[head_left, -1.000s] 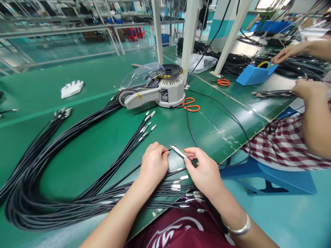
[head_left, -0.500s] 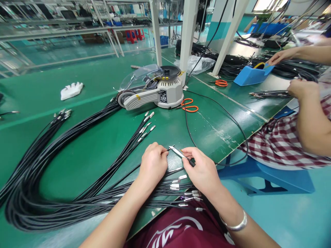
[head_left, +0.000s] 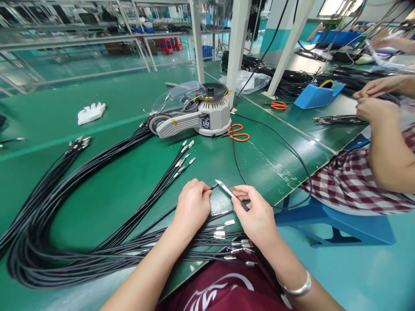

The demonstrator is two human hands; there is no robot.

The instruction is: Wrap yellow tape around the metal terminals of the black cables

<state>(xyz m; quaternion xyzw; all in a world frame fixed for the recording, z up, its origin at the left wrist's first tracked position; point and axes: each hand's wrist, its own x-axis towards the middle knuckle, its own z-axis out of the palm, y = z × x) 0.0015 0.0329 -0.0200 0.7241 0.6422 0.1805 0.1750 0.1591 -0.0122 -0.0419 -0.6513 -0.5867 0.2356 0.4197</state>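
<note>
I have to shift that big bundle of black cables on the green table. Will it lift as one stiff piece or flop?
Probably floppy: the black cables lie in a loose loop. The strands look unbound and fan apart, so they may splay or slide. The metal tips could snag.

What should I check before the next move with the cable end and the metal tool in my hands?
1. Left hand pinches the cable end: ok.
2. Right hand grips the metal tool: ok.
3. Tool tip meets the cable end: cannot tell, too small.
4. Finished connector ends lie apart from the tool tip: ok.
5. Orange scissors and tape dispenser lie away from both hands: ok.
6. Neighbour's hands stay at their own bench: ok.
</note>
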